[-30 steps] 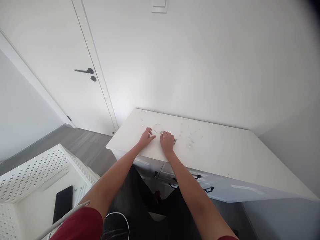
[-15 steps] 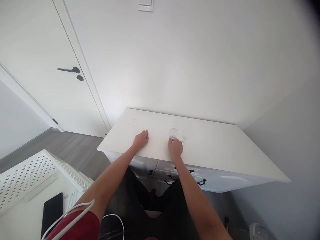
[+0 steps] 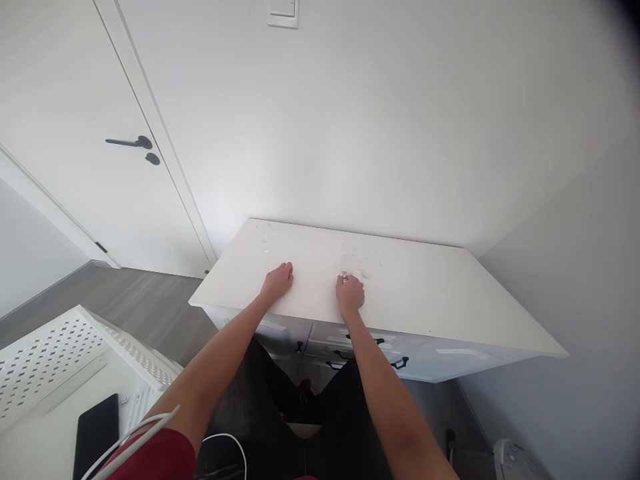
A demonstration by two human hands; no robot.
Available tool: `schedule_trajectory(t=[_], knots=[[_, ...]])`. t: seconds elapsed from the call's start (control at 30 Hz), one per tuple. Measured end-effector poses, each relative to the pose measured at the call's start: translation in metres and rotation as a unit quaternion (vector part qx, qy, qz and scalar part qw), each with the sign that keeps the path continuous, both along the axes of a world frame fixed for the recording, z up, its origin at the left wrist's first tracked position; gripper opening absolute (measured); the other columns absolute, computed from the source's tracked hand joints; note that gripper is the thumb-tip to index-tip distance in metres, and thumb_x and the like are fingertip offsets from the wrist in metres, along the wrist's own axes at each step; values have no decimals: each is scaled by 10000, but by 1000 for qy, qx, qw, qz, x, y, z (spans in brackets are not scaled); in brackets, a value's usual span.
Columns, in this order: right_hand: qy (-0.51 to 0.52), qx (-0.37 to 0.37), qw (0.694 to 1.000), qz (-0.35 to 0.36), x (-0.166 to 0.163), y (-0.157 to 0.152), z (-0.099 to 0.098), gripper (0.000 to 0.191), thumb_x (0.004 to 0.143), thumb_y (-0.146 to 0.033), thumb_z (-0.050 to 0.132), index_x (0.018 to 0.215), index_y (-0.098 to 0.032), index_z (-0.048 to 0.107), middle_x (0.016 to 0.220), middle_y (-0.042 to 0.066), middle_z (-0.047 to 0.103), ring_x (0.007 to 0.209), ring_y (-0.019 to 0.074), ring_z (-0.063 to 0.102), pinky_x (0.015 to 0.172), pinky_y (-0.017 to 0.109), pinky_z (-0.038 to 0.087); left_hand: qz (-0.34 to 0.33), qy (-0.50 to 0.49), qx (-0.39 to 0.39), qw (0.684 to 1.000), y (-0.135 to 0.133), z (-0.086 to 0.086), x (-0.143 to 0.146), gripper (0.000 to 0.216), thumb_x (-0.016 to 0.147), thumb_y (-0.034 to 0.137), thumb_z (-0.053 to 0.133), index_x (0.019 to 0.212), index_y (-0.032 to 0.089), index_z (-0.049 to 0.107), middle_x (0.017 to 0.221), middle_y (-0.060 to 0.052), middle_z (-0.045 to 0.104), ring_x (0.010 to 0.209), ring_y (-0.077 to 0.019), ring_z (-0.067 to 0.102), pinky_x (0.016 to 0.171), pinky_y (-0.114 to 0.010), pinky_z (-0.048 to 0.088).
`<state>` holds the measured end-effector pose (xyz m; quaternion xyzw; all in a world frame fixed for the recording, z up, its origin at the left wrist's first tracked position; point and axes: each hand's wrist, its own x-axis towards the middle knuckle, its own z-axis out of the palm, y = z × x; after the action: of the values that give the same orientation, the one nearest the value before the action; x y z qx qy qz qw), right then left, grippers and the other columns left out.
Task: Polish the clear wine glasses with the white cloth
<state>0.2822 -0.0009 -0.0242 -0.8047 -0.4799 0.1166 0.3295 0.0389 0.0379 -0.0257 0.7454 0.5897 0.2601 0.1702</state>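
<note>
My right hand [image 3: 351, 293] is closed around the lower part of a clear drinking glass [image 3: 349, 263], just above the white cabinet top [image 3: 425, 293]. Its rim shows beyond my fingers; the rest is covered by them. Right behind that glass are faint outlines of several more clear pieces, probably glassware [image 3: 367, 257], hard to make out against the white. My left hand [image 3: 279, 281] rests on the cabinet top with its fingers curled in, and nothing shows in it. Farther back on the left stands another clear glass [image 3: 263, 233], apart from my left hand.
The cabinet front has dark handles [image 3: 400, 363] and stands against a wall. To the left is a door with a black lever [image 3: 130, 142]. A white perforated panel [image 3: 40, 363] and a dark flat device [image 3: 97, 433] lie at lower left. A white cable [image 3: 145, 433] crosses my left arm.
The view has shifted slightly. The glass in my right hand has tilted or turned a little, and less of it shows above my fingers. My left hand stays in place on the cabinet.
</note>
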Motion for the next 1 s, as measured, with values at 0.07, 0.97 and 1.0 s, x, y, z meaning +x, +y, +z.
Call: schedule_trajectory(t=[0.07, 0.97, 1.0], knots=[[-1, 3, 1000, -5, 0, 0, -1, 330, 966, -391, 511, 1050, -170, 741, 967, 216, 734, 919, 360, 704, 700, 411, 494, 1, -16, -2, 1000, 0, 0, 0, 81, 913, 181, 526, 900, 259, 544, 818, -27, 582, 655, -206, 543, 656, -325, 370], [-263, 20, 931, 251, -32, -45, -10, 151, 891, -220, 486, 1017, -214, 569, 964, 62, 586, 875, 226, 552, 706, 337, 322, 83, -658, -87, 744, 64, 18, -44, 695, 1002, 724, 235, 1555, 303, 207, 1144, -137, 749, 828, -190, 714, 757, -319, 580], [-266, 22, 931, 249, -31, -45, -11, 150, 887, -221, 491, 1017, -214, 567, 963, 60, 585, 878, 226, 552, 709, 338, 323, 63, -670, -92, 734, 66, 19, -42, 702, 1003, 727, 226, 1568, 311, 211, 1211, -142, 738, 886, -197, 721, 790, -328, 585]])
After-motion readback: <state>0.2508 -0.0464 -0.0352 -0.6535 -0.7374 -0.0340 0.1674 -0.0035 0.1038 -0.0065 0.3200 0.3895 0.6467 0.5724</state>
